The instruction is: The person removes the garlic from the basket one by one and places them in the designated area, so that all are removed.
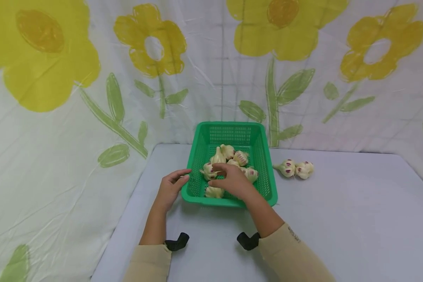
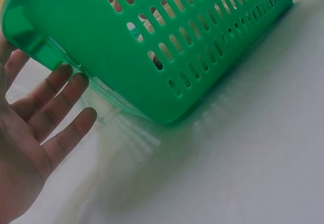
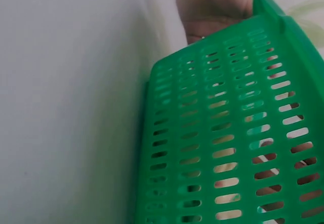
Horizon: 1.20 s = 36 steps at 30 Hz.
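Note:
A green plastic basket (image 1: 225, 201) stands on the table with several garlic bulbs (image 1: 218, 156) inside. My left hand (image 1: 168, 192) is at the basket's left side, fingertips by the rim. In the left wrist view its fingers (image 2: 71, 135) are spread and loosely extended against the basket's wall. Over the basket, my right hand (image 1: 234, 182) has thumb and fingers apart beside a garlic bulb (image 1: 208, 171) at the left; no bulb shows in its grasp. Another bulb (image 1: 214, 192) lies near the front wall. In the right wrist view the slotted wall (image 3: 228, 133) hides the right hand.
Two garlic bulbs (image 1: 296, 169) lie side by side on the table, right of the basket. A white cloth with yellow flowers (image 1: 204, 78) hangs behind and to the left. The white table surface (image 1: 345, 219) stretches to the right. Black straps (image 1: 178, 242) circle both wrists.

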Motion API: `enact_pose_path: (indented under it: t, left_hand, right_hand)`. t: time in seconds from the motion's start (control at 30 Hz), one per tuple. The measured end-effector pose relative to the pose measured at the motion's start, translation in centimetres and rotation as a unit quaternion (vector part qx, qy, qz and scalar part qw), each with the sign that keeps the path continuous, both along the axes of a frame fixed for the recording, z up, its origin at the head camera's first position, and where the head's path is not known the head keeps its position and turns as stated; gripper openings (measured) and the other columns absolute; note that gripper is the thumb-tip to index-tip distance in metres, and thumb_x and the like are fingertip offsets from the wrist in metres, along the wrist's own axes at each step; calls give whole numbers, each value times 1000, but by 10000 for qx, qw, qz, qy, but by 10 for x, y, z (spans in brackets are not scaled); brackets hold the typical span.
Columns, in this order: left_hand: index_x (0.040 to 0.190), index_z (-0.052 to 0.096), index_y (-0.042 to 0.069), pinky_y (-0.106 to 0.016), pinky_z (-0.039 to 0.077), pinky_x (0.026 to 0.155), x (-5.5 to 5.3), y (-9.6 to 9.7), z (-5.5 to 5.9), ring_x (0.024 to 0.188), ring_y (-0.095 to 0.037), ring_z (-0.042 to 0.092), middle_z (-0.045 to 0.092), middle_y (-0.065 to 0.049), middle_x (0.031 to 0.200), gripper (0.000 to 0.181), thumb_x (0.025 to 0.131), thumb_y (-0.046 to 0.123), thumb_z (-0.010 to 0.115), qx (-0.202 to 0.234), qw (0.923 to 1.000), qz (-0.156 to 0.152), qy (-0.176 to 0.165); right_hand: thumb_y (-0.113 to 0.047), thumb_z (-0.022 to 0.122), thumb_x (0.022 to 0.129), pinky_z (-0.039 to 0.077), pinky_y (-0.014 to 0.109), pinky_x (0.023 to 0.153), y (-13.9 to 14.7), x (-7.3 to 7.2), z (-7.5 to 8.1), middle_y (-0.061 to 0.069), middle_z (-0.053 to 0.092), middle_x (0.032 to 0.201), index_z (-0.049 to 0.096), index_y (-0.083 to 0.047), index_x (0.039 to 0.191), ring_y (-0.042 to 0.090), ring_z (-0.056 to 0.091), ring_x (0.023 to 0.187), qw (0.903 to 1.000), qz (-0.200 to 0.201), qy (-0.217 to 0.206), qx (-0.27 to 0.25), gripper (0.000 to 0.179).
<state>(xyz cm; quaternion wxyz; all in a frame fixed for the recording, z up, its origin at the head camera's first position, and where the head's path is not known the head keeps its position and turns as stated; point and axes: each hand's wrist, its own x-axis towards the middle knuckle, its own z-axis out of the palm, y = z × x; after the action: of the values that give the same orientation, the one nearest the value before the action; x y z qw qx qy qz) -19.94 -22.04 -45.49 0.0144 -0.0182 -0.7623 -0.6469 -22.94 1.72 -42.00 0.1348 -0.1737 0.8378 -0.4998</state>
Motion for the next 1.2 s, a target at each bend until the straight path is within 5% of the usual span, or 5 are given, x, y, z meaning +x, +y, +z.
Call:
enact_pose_path:
  t: [0.37,0.67,0.87,1.2]
  left_hand:
    - [123,66,1,-23,51,88,1,2,-1,108,-8,58,62,-11,128,32,97,18,64,270,9996,-32,-25]
    - [125,64,-1,-22,51,87,1,0,1,107,-6,58,61,-13,129,34,97,18,63,201,9998,-71,30]
    - [125,65,1,-23,51,86,1,-1,-1,107,-7,58,62,-12,130,33,97,19,63,149,9999,-73,-13]
    - [126,64,2,-22,51,87,0,-3,-3,109,-8,58,61,-13,131,34,97,18,63,135,9998,-77,-88]
  right_hand:
    - [-20,76,87,52,44,94,4,-7,8,10,59,137,56,-9,139,32,55,127,9990,401,-113,157,57]
    - [-11,76,85,51,43,95,4,-16,6,13,63,132,58,-3,136,36,55,125,9934,693,-675,622,54]
    - [-17,80,82,46,46,102,1,-17,-2,6,63,132,64,-11,131,28,52,128,9887,579,-903,1046,52]
    - [-27,82,80,47,43,100,0,-20,-8,4,63,130,61,-9,134,25,55,124,9811,978,-1100,1253,61]
